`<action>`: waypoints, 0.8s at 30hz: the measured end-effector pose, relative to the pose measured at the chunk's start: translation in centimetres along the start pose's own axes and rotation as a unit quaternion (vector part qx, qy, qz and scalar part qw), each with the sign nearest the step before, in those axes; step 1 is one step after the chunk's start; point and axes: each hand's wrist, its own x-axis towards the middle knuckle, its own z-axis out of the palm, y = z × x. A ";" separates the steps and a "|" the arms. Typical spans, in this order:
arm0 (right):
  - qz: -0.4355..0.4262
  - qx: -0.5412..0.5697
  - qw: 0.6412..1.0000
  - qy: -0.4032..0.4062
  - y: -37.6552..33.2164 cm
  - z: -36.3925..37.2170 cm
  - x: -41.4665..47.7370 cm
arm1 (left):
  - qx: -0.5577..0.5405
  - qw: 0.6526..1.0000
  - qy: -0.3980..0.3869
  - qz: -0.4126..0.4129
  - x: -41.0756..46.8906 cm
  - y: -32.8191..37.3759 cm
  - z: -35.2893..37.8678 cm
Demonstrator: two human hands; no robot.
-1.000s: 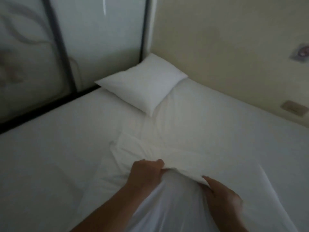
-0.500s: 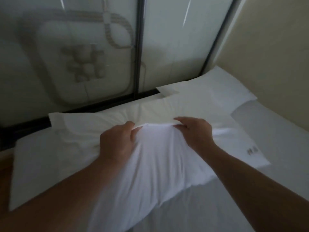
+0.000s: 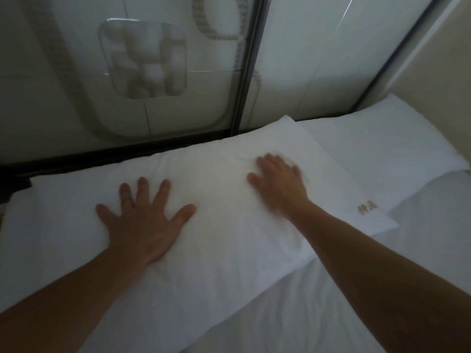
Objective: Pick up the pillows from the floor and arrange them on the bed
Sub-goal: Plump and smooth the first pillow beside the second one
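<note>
Item 1: near pillow (image 3: 216, 225), white, lying flat across the middle of the frame on the bed (image 3: 420, 250). Its long edge runs from lower left to centre right. A small gold embroidered mark (image 3: 367, 209) sits near its right corner.

Item 2: second pillow (image 3: 382, 149), white, at the upper right of the frame, tucked into the corner. Its near corner lies under, or directly against, the first pillow's far right end; I cannot tell which.

Item 3: left hand (image 3: 142, 220), left of centre. I see it palm down on the near pillow, fingers spread wide and flat, thumb out to the right. It grips nothing.

Item 4: right hand (image 3: 280, 184), right of centre, palm down on the same pillow. Fingers are extended and loosely apart, though motion blur hides the tips, so I cannot tell exactly how they lie. It holds nothing.

Item 5: glossy wardrobe doors (image 3: 76, 72) with a pale raised pattern, filling the upper frame behind the bed, divided by a dark vertical frame (image 3: 247, 72).

Item 6: beige wall (image 3: 446, 54), upper right corner of the frame.
</note>
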 end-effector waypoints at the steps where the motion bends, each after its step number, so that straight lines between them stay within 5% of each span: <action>1: 0.070 -0.023 0.997 0.006 1.2 -0.4 1.2 | -0.003 1.000 -0.006 0.003 0.2 -0.1 0.3; 4: 0.242 -0.033 0.970 0.000 4.8 -1.0 2.7 | 0.011 1.000 -0.017 0.016 1.1 -0.3 1.4; 6: 0.283 -0.018 0.959 -0.006 5.7 -0.2 2.5 | 0.028 0.999 -0.004 0.031 1.7 0.1 1.7; 18: 0.257 -0.072 0.955 0.129 6.7 -4.7 2.9 | -0.097 0.961 0.253 0.061 2.6 0.4 -5.7; 24: 0.272 -0.060 0.956 0.094 7.3 -2.4 0.4 | -0.076 0.966 0.237 0.071 1.0 0.0 -4.3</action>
